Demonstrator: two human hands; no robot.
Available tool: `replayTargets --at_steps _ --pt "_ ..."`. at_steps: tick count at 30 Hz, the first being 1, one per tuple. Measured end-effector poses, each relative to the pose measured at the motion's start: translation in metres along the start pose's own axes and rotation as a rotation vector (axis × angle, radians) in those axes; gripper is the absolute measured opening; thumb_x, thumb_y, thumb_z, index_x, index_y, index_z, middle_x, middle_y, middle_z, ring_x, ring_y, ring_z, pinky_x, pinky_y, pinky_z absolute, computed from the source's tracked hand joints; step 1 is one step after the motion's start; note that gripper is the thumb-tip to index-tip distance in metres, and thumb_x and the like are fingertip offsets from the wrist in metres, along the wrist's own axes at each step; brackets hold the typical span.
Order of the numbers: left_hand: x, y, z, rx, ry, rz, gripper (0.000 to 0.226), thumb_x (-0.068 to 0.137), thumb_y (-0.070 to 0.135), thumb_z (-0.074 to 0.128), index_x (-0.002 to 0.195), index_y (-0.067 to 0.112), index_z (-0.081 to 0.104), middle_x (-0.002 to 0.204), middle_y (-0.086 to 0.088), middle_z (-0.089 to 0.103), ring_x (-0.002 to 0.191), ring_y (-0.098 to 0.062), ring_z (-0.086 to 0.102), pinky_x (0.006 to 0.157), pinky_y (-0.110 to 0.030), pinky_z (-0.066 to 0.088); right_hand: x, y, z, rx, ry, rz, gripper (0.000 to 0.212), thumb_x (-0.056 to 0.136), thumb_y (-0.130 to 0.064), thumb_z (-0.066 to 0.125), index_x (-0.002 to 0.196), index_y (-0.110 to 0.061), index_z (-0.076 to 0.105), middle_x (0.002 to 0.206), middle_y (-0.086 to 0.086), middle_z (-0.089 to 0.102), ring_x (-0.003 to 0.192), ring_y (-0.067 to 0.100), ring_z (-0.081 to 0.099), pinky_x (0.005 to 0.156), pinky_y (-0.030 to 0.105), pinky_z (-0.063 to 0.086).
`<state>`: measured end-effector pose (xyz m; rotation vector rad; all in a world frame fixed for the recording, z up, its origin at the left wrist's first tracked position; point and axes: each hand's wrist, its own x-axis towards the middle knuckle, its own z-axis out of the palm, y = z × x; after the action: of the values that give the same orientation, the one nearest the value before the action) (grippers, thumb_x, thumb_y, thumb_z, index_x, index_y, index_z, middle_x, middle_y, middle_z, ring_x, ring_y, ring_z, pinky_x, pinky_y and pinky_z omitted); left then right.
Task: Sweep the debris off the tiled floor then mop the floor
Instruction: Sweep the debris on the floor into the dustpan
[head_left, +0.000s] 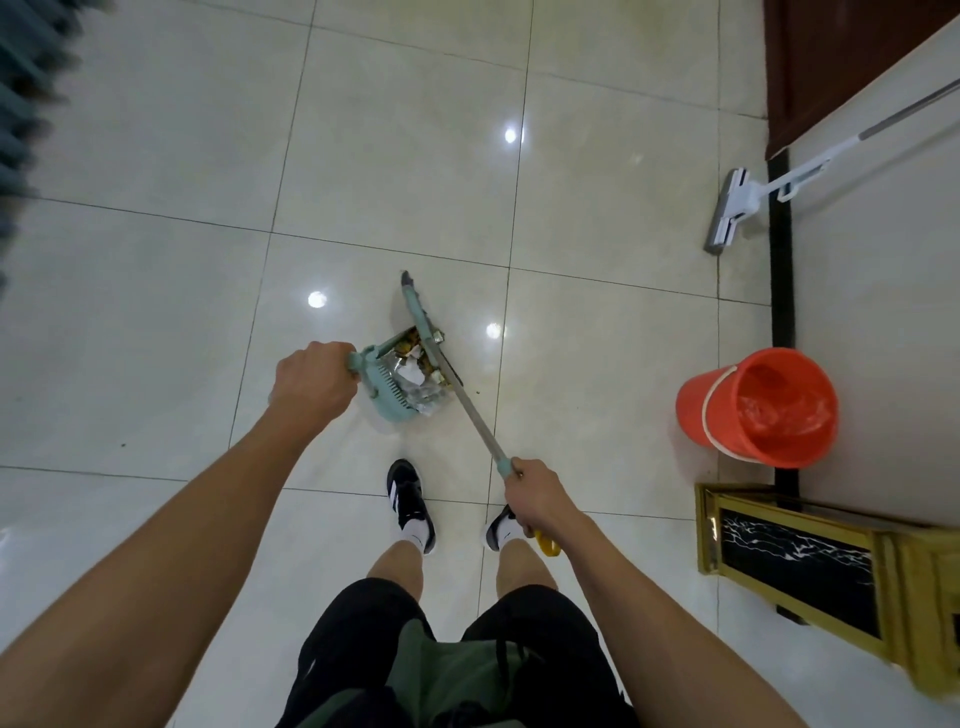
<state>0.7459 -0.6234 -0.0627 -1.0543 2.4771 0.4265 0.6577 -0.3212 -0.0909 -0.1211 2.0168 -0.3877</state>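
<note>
Your left hand (314, 382) is curled into a fist round the top of the dustpan's handle, fingers wrapped tight and pressed together, knuckles facing you. The teal dustpan (400, 387) sits on the tiled floor (156, 291) just ahead of your feet, near the middle of the floor and close to where four tiles meet. It is full of debris (418, 364): crumpled foil wrappers, scraps of white paper and some brownish bits, all lying inside the pan. Your right hand (535, 499) grips the teal sleeve at the upper end of the broom's metal pole, fingers curled round it; the fingertips are hidden on the far side, so you cannot tell how they lie. The broom (423, 325) slants from that hand down to the pan, its teal head resting against the pan's open mouth, touching the debris. A few dark specks lie on the tiles to the left of the pan. Off to the right, near the wall, an orange bucket (758, 408) lined with a clear bag stands upright, and beyond it a white flat mop (730, 208) leans with its head on the floor and its handle against the wall. A gold-framed stand (810, 561) sits at the floor's right edge, just beside the bucket.
</note>
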Motion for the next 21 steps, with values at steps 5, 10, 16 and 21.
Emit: replayTargets --at_steps 5,10,16,21 --pt "-0.011 -0.003 -0.004 -0.032 -0.004 -0.022 0.008 0.096 0.021 0.061 0.093 0.02 0.068 0.075 -0.001 0.062 0.066 -0.021 0.059 0.06 -0.032 0.043 -0.008 -0.008 -0.001 -0.121 0.054 -0.034 0.039 0.102 -0.012 0.036 0.137 -0.005 0.05 0.115 0.013 0.063 0.087 0.023 0.061 0.071 0.032 0.054" --pt "-0.019 -0.018 -0.005 -0.024 -0.01 -0.059 0.009 0.097 0.023 0.06 0.097 0.02 0.069 0.079 -0.002 0.063 0.07 -0.023 0.06 0.061 -0.033 0.042 0.0 -0.005 -0.018 -0.228 0.127 -0.048 0.035 0.1 -0.014 0.037 0.13 -0.009 0.053 0.102 0.009 0.06 0.081 0.024 0.061 0.059 0.033 0.051" --pt "-0.021 -0.052 -0.004 -0.04 -0.01 -0.15 0.009 0.095 0.03 0.064 0.093 0.022 0.068 0.077 -0.002 0.062 0.074 -0.027 0.063 0.07 -0.037 0.054 0.04 -0.023 -0.033 -0.397 0.143 -0.095 0.025 0.098 -0.012 0.038 0.118 -0.008 0.053 0.107 0.014 0.064 0.079 0.025 0.055 0.066 0.03 0.046" --pt "-0.023 -0.058 0.005 -0.053 -0.001 -0.154 0.009 0.095 0.032 0.064 0.092 0.024 0.068 0.08 -0.004 0.065 0.074 -0.028 0.063 0.072 -0.037 0.055 0.067 -0.044 -0.033 -0.526 0.122 -0.116 0.027 0.097 -0.01 0.041 0.123 -0.008 0.051 0.096 0.01 0.058 0.076 0.024 0.054 0.055 0.028 0.039"
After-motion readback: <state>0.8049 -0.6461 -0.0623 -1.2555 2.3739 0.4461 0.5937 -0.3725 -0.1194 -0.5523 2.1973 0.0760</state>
